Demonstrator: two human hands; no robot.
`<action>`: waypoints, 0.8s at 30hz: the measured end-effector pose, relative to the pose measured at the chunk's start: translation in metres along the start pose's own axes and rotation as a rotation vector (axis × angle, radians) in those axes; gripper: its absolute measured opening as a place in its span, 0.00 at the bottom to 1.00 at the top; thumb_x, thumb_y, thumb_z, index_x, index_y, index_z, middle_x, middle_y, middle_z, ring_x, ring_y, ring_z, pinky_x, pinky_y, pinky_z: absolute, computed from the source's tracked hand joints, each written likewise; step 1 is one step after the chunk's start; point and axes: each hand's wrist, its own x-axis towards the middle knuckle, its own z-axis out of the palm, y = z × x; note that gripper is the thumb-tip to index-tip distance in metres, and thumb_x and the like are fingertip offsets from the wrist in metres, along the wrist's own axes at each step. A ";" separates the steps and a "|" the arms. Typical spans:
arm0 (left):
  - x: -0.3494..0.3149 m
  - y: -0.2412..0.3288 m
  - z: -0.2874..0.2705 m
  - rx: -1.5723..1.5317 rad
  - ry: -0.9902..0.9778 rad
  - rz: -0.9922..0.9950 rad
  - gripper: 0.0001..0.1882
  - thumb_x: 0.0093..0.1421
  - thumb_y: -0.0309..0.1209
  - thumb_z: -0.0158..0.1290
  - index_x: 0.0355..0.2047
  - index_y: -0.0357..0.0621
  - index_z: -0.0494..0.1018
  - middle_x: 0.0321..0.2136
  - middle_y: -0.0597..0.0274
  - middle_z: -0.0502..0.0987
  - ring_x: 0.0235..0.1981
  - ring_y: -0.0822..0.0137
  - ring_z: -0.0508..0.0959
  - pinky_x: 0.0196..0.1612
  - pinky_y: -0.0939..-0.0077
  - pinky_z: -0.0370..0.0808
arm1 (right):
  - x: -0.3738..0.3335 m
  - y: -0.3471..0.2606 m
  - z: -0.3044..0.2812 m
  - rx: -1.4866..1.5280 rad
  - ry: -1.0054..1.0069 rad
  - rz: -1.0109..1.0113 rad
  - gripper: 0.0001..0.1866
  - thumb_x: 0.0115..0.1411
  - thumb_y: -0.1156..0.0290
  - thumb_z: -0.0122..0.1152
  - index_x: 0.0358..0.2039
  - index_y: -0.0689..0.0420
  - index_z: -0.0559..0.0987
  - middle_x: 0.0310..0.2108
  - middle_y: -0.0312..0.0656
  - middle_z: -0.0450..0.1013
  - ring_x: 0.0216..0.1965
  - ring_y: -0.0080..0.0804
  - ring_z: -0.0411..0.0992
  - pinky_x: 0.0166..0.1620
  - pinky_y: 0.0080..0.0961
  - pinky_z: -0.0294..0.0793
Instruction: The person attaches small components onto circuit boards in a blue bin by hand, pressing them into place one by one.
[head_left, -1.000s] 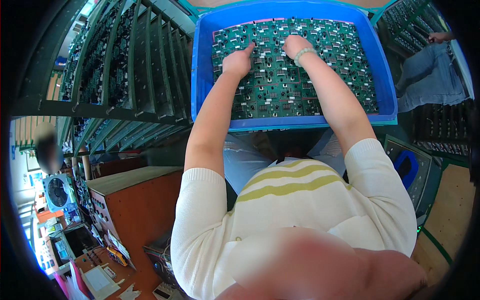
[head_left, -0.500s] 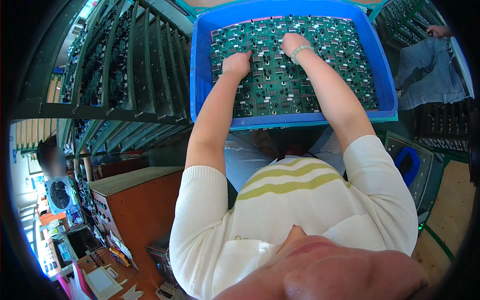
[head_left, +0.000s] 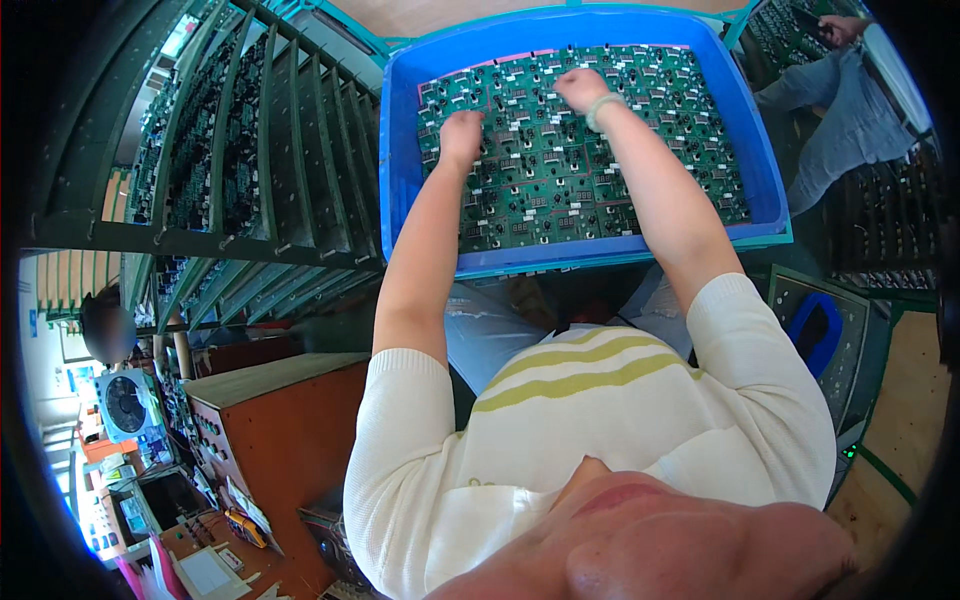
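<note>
Green circuit boards (head_left: 530, 200), set with small digit displays, white connectors and black parts, lie closely side by side in a blue plastic tray (head_left: 400, 150). Over the boards' left part is my left hand (head_left: 461, 137), its fingers curled down; whatever they hold or press is hidden beneath the hand. My right hand (head_left: 580, 90), with a pale beaded bracelet (head_left: 602, 110) at the wrist, is farther off over the upper middle of the boards. Its fingers are bent together at the board surface, and their tips are too small to make out.
Green slatted racks (head_left: 290, 140) filled partly with boards stand at the left. Below them are a brown wooden cabinet (head_left: 275, 420), a fan (head_left: 124, 403) and a cluttered bench. At the right a person in jeans (head_left: 850, 120) sits near another rack (head_left: 885, 235).
My left hand has drawn its extended finger in and sits a little lower and farther left. My right hand has shifted slightly left. The person's legs at the right appear in a different position.
</note>
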 end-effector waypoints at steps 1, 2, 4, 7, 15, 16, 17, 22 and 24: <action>0.001 0.008 -0.002 -0.613 -0.160 -0.317 0.17 0.53 0.28 0.38 0.43 0.33 0.63 0.16 0.63 0.66 0.11 0.71 0.60 0.13 0.77 0.58 | 0.005 0.001 -0.007 0.324 0.013 0.189 0.13 0.50 0.64 0.54 0.31 0.59 0.76 0.22 0.46 0.72 0.27 0.36 0.71 0.34 0.31 0.71; -0.010 0.026 -0.002 -0.814 -0.104 -0.331 0.16 0.55 0.25 0.37 0.43 0.32 0.59 0.16 0.68 0.60 0.12 0.78 0.51 0.12 0.85 0.49 | 0.007 0.001 -0.013 0.666 -0.056 0.234 0.11 0.51 0.69 0.52 0.33 0.61 0.74 0.23 0.45 0.71 0.27 0.33 0.70 0.34 0.27 0.72; -0.010 0.029 -0.004 -0.914 -0.107 -0.362 0.15 0.54 0.22 0.37 0.43 0.32 0.58 0.19 0.65 0.62 0.12 0.78 0.52 0.12 0.86 0.49 | 0.009 0.001 -0.018 1.010 -0.127 0.274 0.10 0.53 0.74 0.49 0.35 0.63 0.72 0.24 0.44 0.70 0.27 0.29 0.69 0.33 0.23 0.72; -0.012 0.037 -0.007 -1.035 -0.177 -0.404 0.12 0.57 0.20 0.37 0.42 0.34 0.58 0.24 0.60 0.65 0.14 0.79 0.55 0.12 0.88 0.50 | 0.003 -0.005 -0.016 1.379 -0.223 0.248 0.10 0.55 0.81 0.44 0.39 0.68 0.68 0.32 0.46 0.69 0.31 0.30 0.69 0.33 0.19 0.74; 0.010 0.051 0.016 -1.125 -0.126 -0.345 0.12 0.57 0.38 0.47 0.27 0.40 0.69 0.18 0.68 0.63 0.14 0.79 0.57 0.12 0.89 0.50 | -0.004 -0.006 -0.011 1.171 -0.379 0.206 0.11 0.56 0.69 0.52 0.34 0.64 0.72 0.22 0.34 0.66 0.20 0.16 0.61 0.21 0.10 0.61; 0.013 0.050 0.019 -1.160 -0.117 -0.386 0.13 0.57 0.38 0.46 0.30 0.39 0.68 0.17 0.69 0.61 0.14 0.79 0.56 0.12 0.88 0.50 | -0.003 -0.006 -0.012 1.133 -0.406 0.220 0.11 0.55 0.67 0.53 0.33 0.63 0.73 0.19 0.31 0.64 0.18 0.14 0.58 0.19 0.10 0.58; 0.013 0.048 0.022 -1.195 -0.108 -0.433 0.15 0.58 0.39 0.45 0.34 0.38 0.67 0.17 0.70 0.60 0.14 0.79 0.54 0.12 0.87 0.49 | -0.004 -0.006 -0.012 1.131 -0.405 0.221 0.11 0.55 0.67 0.53 0.33 0.63 0.73 0.19 0.31 0.64 0.18 0.14 0.58 0.19 0.10 0.58; 0.016 0.032 0.024 -1.252 -0.159 -0.433 0.12 0.59 0.32 0.44 0.38 0.35 0.67 0.19 0.69 0.59 0.16 0.78 0.55 0.14 0.88 0.52 | -0.002 -0.008 -0.013 1.078 -0.287 0.283 0.07 0.56 0.74 0.49 0.30 0.64 0.74 0.17 0.31 0.62 0.18 0.16 0.60 0.19 0.13 0.60; 0.016 0.029 0.017 -1.275 -0.162 -0.408 0.09 0.57 0.28 0.46 0.36 0.35 0.67 0.21 0.68 0.63 0.16 0.79 0.57 0.13 0.88 0.52 | -0.004 -0.010 -0.012 0.993 -0.263 0.201 0.07 0.55 0.76 0.50 0.33 0.66 0.73 0.19 0.34 0.66 0.20 0.19 0.64 0.22 0.14 0.65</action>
